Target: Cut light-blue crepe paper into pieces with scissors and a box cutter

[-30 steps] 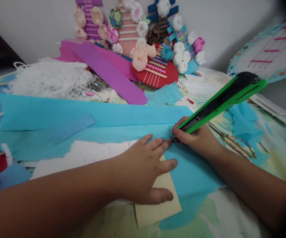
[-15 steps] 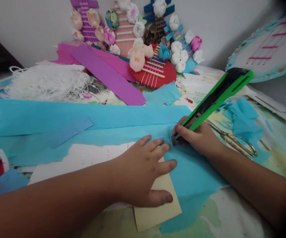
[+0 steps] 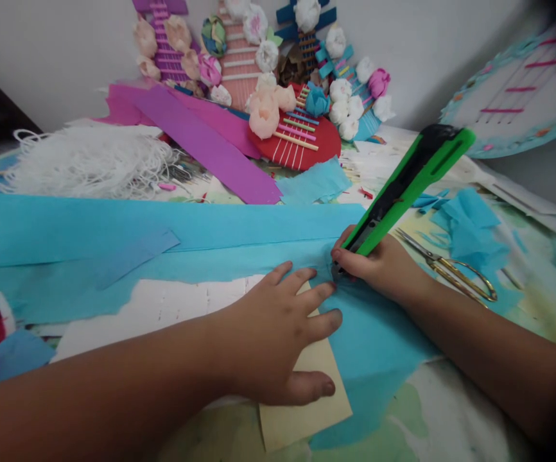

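My right hand (image 3: 379, 263) is closed around a green and black utility knife (image 3: 398, 192), its tip down at the blue paper (image 3: 374, 346) and its butt tilted up to the right. Fingers spread, my left hand (image 3: 282, 333) lies flat on a pale yellow card (image 3: 316, 410) that rests on the blue paper. Its fingertips come close to the knife's tip. Whether the blade is out of the handle I cannot tell. Under my left forearm lies a white sheet (image 3: 162, 305) with small marks along it.
Gold-handled scissors (image 3: 461, 273) lie right of my right hand, near crumpled blue paper (image 3: 473, 228). Behind are a heap of white string (image 3: 85, 160), a purple strip (image 3: 210, 147), and a red oval craft piece (image 3: 302, 144) before several flower-decorated ones. A round white piece (image 3: 519, 96) leans at the right.
The utility knife has shifted slightly toward me and to the left, and stands a little steeper. My left hand stays in place on the card.
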The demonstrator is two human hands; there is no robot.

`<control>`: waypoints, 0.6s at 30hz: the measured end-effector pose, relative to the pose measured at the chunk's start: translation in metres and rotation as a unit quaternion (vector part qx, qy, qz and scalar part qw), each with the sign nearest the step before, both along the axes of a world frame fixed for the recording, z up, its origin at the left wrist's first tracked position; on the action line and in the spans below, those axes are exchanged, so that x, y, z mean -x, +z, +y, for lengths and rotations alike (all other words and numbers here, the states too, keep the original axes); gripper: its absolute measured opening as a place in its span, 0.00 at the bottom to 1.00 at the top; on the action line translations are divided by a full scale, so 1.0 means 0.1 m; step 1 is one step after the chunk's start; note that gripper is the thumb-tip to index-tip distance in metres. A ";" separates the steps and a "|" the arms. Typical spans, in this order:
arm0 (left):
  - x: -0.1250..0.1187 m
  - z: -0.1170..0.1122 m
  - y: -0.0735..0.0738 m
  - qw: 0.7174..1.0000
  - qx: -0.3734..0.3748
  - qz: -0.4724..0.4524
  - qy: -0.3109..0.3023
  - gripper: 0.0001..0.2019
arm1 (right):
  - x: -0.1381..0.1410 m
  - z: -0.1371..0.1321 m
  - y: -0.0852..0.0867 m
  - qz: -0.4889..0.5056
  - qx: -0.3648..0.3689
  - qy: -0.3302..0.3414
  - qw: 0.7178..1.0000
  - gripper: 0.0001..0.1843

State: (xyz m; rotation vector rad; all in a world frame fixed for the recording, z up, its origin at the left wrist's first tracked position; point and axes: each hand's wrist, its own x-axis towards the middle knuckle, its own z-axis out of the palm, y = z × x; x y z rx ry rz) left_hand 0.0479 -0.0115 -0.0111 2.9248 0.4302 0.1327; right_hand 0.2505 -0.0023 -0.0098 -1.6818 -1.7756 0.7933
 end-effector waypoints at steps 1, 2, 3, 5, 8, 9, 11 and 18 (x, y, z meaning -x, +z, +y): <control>0.00 0.00 0.00 1.000 -0.001 0.000 0.000 0.30 | 0.00 0.00 0.00 -0.003 0.003 -0.001 1.000 0.12; 0.00 -0.01 0.00 1.000 -0.002 -0.001 0.000 0.30 | 0.00 0.00 0.00 -0.006 0.006 -0.004 1.000 0.12; 0.01 -0.01 0.00 1.000 -0.002 0.001 0.000 0.30 | 0.01 0.00 0.01 -0.012 0.008 -0.006 1.000 0.12; 0.01 -0.01 0.01 1.000 -0.003 0.005 0.001 0.30 | 0.01 -0.01 0.01 -0.027 0.004 -0.008 1.000 0.12; 0.00 -0.01 0.00 1.000 -0.003 0.007 0.005 0.31 | 0.01 -0.01 0.01 -0.024 -0.008 -0.001 1.000 0.12; 0.00 -0.01 0.00 1.000 -0.003 0.006 0.005 0.31 | 0.00 -0.01 0.00 -0.013 -0.008 0.003 1.000 0.13; 0.00 -0.01 0.00 1.000 -0.004 0.005 0.006 0.30 | -0.02 0.00 -0.01 0.023 0.001 0.001 1.000 0.14; 0.00 0.01 0.01 1.000 -0.006 0.012 0.000 0.30 | -0.04 0.01 -0.02 0.079 0.013 -0.031 0.996 0.17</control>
